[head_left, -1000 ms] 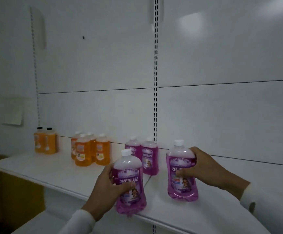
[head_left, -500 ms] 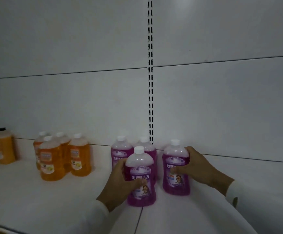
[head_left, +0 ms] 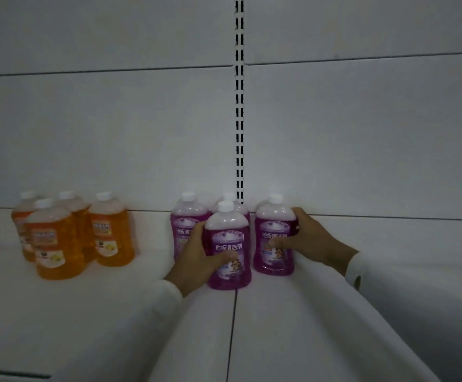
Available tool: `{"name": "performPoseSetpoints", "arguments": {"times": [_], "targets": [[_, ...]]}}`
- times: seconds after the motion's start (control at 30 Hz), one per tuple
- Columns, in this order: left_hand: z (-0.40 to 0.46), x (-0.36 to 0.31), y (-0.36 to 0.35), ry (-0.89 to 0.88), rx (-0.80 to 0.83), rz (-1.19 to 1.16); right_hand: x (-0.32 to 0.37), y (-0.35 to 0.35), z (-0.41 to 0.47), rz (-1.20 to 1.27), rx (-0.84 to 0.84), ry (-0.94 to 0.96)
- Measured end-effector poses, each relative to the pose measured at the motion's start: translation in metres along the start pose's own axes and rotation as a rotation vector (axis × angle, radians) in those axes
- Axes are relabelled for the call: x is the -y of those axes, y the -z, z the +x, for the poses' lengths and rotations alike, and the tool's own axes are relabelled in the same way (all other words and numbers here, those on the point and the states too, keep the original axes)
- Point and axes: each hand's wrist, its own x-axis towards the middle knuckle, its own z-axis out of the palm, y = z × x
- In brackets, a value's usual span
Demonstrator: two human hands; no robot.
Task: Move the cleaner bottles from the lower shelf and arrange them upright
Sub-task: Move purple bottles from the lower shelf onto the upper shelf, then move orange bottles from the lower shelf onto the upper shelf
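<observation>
A white shelf (head_left: 100, 321) runs along a white back panel (head_left: 114, 128), whose slotted upright (head_left: 239, 106) rises near the middle. Four orange bottles (head_left: 56, 244) stand upright in a cluster toward the shelf's left end, near the back edge. Four purple cleaner bottles stand upright by the upright's foot: two rear purple bottles (head_left: 187, 219) at the back edge, a front purple bottle (head_left: 228, 249) just ahead of them, and a right purple bottle (head_left: 275, 232) beside them. The left hand (head_left: 200, 257) has its fingers wrapped around the front purple bottle. The right hand (head_left: 307, 238) has its fingers curled around the right purple bottle.
</observation>
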Motion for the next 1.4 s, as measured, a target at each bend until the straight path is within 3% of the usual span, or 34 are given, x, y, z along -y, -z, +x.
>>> {"name": "performPoseSetpoints", "arguments": {"times": [0.3, 0.43, 0.63, 0.8, 1.1, 1.27, 1.4], "targets": [[-0.013, -0.019, 0.012, 0.027, 0.01, 0.175, 0.004, 0.006, -0.005, -0.088, 0.0, -0.023], [-0.037, -0.042, 0.022, -0.034, -0.025, 0.438, 0.023, 0.02, -0.025, -0.282, -0.087, 0.036], [-0.068, -0.076, 0.02, -0.096, 0.102, 0.783, 0.071, 0.043, -0.089, -0.627, -0.072, 0.049], [-0.109, -0.102, -0.029, -0.24, 0.3, 0.819, 0.081, 0.057, -0.168, -0.727, -0.098, -0.066], [-0.199, -0.13, -0.156, -0.464, 0.536, 0.677, 0.043, 0.128, -0.335, -0.765, -0.222, -0.342], [-0.246, -0.124, -0.227, -0.479, 0.626, 0.631, 0.003, 0.158, -0.407, -0.735, -0.244, -0.423], [-0.28, -0.091, -0.279, -0.365, 0.657, 0.641, -0.05, 0.169, -0.455, -0.681, -0.199, -0.463]]}}
